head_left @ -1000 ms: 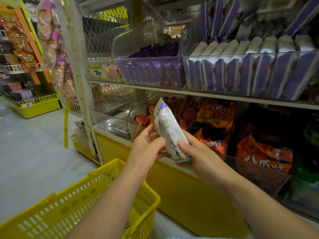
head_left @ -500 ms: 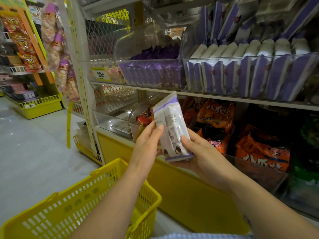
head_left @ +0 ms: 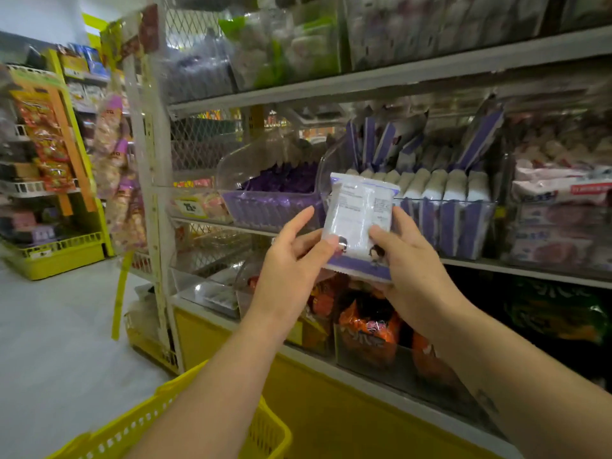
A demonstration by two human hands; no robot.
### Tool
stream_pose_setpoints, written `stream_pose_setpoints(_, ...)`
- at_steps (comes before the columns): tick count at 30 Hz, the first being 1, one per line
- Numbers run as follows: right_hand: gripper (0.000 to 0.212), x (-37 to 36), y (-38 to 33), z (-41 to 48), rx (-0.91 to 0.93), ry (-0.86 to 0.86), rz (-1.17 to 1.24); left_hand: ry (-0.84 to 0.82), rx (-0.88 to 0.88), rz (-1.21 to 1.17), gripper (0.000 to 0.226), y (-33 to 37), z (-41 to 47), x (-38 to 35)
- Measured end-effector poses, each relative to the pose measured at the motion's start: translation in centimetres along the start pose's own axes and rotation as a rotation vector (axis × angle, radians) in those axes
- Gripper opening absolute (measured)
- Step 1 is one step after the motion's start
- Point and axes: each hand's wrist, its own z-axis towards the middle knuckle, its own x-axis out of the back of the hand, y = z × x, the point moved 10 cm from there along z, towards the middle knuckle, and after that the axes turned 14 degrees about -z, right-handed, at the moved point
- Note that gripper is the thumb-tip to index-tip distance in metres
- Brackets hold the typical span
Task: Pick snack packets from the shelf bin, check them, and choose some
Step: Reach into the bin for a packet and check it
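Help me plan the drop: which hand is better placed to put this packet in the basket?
Probably left: the left hand pinches the packet, and the yellow basket lies below that forearm; the right hand would cross over.

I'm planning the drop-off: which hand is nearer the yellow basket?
Left. The left hand holds the packet above the basket; the right hand grips the packet's other side, farther right.

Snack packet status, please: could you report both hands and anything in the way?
Left hand and right hand both pinch the snack packet, printed back facing camera. Held before the clear shelf bin. Nothing blocking.
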Motion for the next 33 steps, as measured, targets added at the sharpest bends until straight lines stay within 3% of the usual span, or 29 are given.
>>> stream_pose_setpoints(3, 0.038, 1.0, -2.5, 1.6, -0.049, 0.055, 0.008, -0.017, -0.110, 0.128, 0.058, 2.8, 1.0, -2.6)
stream_pose_setpoints(7, 0.035, 2.2, -5.0, 4.1, -0.054, 0.019, -0.255, -0.001, -0.210, 0.226, 0.031, 6.1, 3.9, -4.8)
stream_pose_setpoints(13, 0.016, 6.3, -7.4, 9.2, -0.131, -0.125, -0.577, -0.198, -0.288, 0.554, 0.034, 8.3, 10.1, -9.6)
stream_pose_setpoints(17, 0.020, 8.2, -8.7, 12.9, -0.103, -0.137, -0.857, -0.298, -0.375, 0.744, 0.037, 9.3, 14.2, -12.1)
stream_pose_setpoints(21, 0.021, 8.3, -9.4, 16.0, -0.042, -0.180, -1.209, -0.381, -0.399, 0.919, 0.041, 8.1, 17.0, -13.2)
stream_pose_setpoints(26, 0.031, 7.7, -9.9, 18.6, 0.084, -0.235, -1.658, -0.360, -0.354, 0.982, 0.042, 5.7, 20.1, -13.1)
stream_pose_setpoints(33, 0.028, 8.0, -8.6, 20.1, 0.110, -0.373, -1.913, -0.293, -0.283, 1.163, 0.038, 2.2, 23.5, -15.1)
